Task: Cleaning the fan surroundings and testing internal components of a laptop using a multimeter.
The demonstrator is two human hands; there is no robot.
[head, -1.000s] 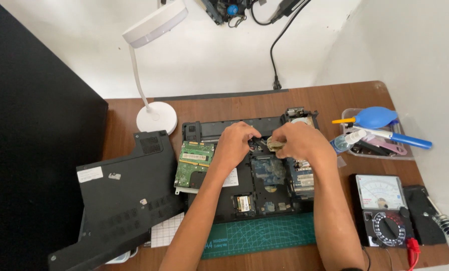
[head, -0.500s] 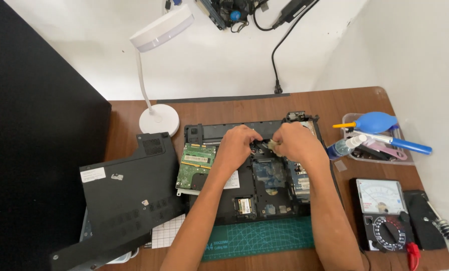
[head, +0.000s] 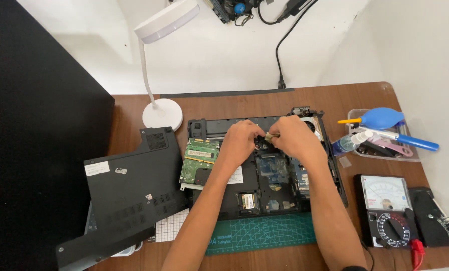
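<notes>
an opened laptop lies bottom-up near the middle of the worktop, its front edge on a green cutting mat at the near edge. boards and a green memory module lie bare in its dark shell. both hands meet over its rear half: the left hand and right hand are curled, fingertips pinching a small brownish part between them. such small work seems best done with a light, steady pull and wrists braced on the shell. the removed black cover rests toward the left edge, a white lamp behind it; a meter sits by the right edge.
</notes>
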